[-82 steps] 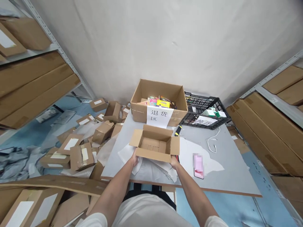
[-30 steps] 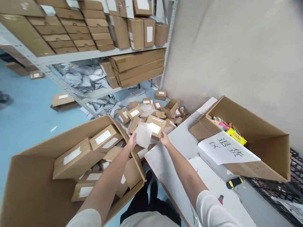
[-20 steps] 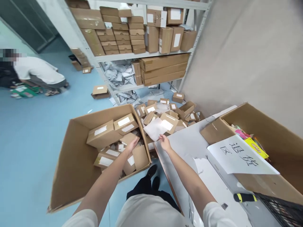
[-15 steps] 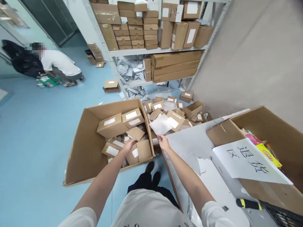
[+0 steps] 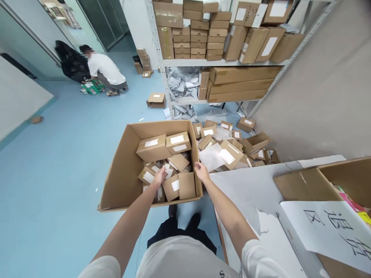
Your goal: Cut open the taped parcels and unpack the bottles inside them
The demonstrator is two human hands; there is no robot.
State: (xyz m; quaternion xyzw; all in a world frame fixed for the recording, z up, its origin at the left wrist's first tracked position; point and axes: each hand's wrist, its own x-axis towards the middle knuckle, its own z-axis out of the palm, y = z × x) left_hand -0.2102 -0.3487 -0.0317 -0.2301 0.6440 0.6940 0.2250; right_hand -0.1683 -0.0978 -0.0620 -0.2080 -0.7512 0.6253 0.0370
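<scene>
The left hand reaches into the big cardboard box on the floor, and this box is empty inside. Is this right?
Not quite. The head view shows the left hand reaching into the big cardboard box on the floor, but the box is not empty: it holds many small labelled parcels.

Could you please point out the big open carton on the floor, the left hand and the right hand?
Big carton [image 5: 116,181], head view, bare inner left wall.
Left hand [image 5: 159,178], head view, back of hand.
Right hand [image 5: 201,171], head view, back of hand.

Storeroom interior: blue floor [image 5: 58,154], beige wall [image 5: 333,88], metal shelving [image 5: 185,61] stacked with cartons, grey table [image 5: 246,185] lay alongside
</scene>
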